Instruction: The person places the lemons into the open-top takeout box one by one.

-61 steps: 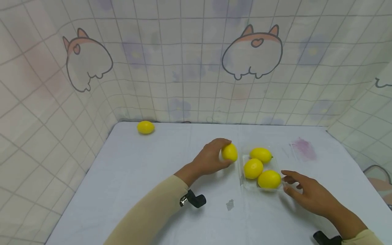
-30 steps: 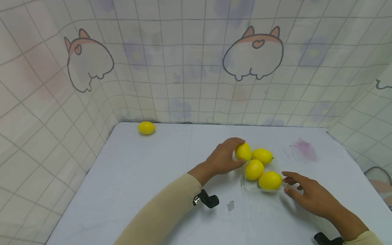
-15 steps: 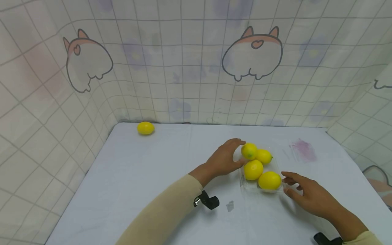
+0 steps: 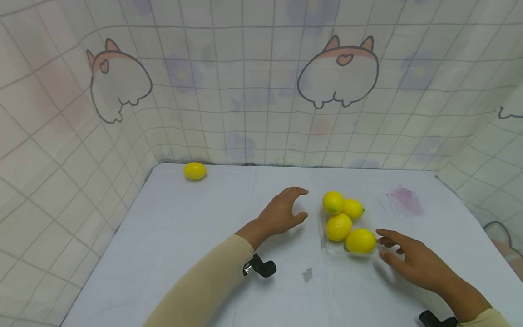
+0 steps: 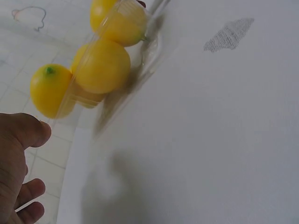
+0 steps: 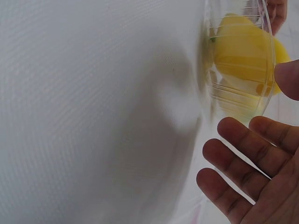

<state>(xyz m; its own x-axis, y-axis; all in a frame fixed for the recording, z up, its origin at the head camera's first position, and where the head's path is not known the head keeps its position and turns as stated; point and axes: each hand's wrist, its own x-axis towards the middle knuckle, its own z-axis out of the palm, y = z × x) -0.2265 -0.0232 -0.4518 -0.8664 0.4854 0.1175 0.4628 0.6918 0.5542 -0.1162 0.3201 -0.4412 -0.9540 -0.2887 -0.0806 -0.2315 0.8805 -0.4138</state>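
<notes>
Several yellow lemons sit together in a clear plastic tray (image 4: 336,249) on the white table. The back-left lemon (image 4: 333,202) leans against the lemon (image 4: 353,209) beside it, its green tip toward me. In front of them are a lemon (image 4: 339,227) and another lemon (image 4: 361,240) at the tray's near right corner. My left hand (image 4: 278,213) is left of the tray, fingers and thumb spread apart with nothing between them. At the tray's right side is my right hand (image 4: 412,259), its relaxed fingertips right at the rim. The right wrist view shows its fingers (image 6: 233,163) extended beside the clear wall.
One more lemon (image 4: 195,171) lies alone at the table's far left corner. A grey patch (image 4: 308,274) marks the cloth in front of the tray, and a pink stain (image 4: 405,200) lies behind it to the right. A patterned curtain (image 4: 261,91) hangs around the table's back and sides.
My left hand carried a lemon rightward into the tray, let go of it and drew back left. The lemon now rests among the others. My right hand has stayed at the tray.
</notes>
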